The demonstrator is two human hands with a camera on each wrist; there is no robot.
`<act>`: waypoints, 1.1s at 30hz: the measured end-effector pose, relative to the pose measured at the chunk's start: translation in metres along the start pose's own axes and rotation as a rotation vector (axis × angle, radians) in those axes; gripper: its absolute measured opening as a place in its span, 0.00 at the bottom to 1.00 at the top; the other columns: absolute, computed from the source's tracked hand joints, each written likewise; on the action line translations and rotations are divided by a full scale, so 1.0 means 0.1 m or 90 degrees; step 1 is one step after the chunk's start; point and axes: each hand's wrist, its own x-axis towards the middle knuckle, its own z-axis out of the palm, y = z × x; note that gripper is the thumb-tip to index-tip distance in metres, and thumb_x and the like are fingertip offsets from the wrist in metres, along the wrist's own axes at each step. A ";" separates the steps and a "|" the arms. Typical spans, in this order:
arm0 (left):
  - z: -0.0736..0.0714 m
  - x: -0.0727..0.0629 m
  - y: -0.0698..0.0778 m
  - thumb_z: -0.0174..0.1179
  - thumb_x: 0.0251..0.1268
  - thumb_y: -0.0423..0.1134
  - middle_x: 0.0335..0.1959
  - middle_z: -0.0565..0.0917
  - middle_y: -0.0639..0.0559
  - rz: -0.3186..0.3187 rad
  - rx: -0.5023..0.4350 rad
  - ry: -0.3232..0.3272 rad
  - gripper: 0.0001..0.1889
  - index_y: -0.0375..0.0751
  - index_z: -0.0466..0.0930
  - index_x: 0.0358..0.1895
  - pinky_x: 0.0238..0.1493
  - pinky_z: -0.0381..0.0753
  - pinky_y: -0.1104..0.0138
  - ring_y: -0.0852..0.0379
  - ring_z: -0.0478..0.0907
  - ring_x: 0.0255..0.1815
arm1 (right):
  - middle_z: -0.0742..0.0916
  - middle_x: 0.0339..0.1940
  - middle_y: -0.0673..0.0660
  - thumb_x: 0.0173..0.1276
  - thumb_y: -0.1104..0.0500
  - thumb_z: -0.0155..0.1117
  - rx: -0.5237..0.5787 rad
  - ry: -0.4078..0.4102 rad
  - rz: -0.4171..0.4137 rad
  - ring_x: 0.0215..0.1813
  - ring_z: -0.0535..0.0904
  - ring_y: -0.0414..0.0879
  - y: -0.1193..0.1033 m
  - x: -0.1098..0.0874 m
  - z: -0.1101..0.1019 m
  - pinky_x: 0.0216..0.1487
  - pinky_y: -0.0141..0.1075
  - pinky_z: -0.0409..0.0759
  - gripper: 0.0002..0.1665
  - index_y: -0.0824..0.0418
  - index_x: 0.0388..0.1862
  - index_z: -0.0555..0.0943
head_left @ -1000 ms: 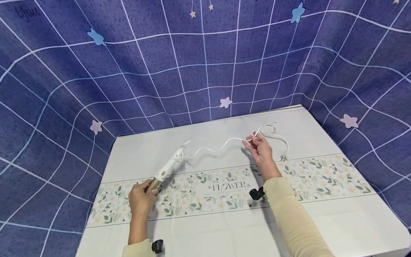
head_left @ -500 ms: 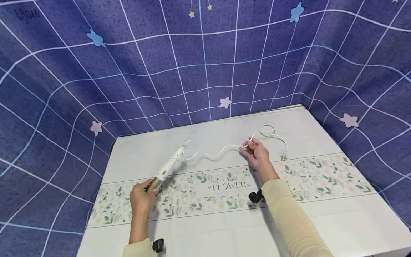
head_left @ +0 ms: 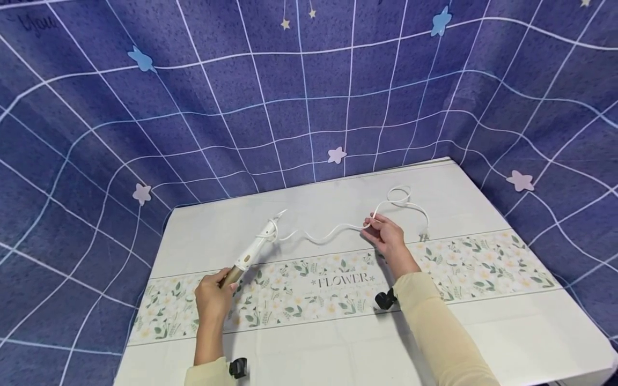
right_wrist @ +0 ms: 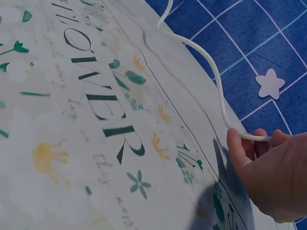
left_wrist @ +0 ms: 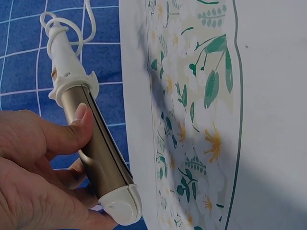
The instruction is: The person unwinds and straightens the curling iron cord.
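My left hand grips a hair straightener by its gold barrel, the thumb lying along it in the left wrist view. Its white handle points away to the upper right, and part of the white power cord is looped around the handle's end. From there the cord runs in waves to my right hand, which pinches it between thumb and fingers. Beyond that hand the cord makes a loop and ends at a plug on the table's right side. The right wrist view shows the cord entering the fingers.
Under the hands lies a white table cover with a flowered band reading FLOWER. A blue gridded curtain with stars rises behind the table and on both sides.
My right hand has moved slightly left and toward me with the cord, whose middle stretch now hangs lower. The left hand and the hair straightener have hardly moved.
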 end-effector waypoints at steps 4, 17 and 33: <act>0.01 0.00 0.00 0.63 0.62 0.29 0.47 0.76 0.33 0.005 0.004 0.003 0.20 0.36 0.78 0.58 0.45 0.74 0.49 0.34 0.77 0.47 | 0.86 0.33 0.55 0.73 0.69 0.51 -0.038 0.015 -0.004 0.38 0.83 0.45 0.01 -0.05 -0.02 0.63 0.51 0.69 0.29 0.68 0.72 0.61; 0.02 0.01 0.02 0.63 0.62 0.29 0.48 0.76 0.33 0.007 0.006 0.007 0.20 0.36 0.78 0.58 0.45 0.74 0.49 0.35 0.77 0.47 | 0.74 0.47 0.61 0.71 0.63 0.57 -0.193 0.077 -0.080 0.39 0.76 0.43 -0.03 -0.35 0.21 0.57 0.40 0.77 0.31 0.75 0.68 0.60; 0.05 0.04 0.13 0.64 0.60 0.28 0.47 0.77 0.33 0.018 0.005 0.014 0.20 0.38 0.79 0.57 0.44 0.73 0.50 0.36 0.77 0.45 | 0.79 0.45 0.62 0.72 0.67 0.53 -0.160 -0.052 -0.046 0.52 0.77 0.56 0.41 -0.42 0.68 0.54 0.42 0.79 0.19 0.71 0.60 0.69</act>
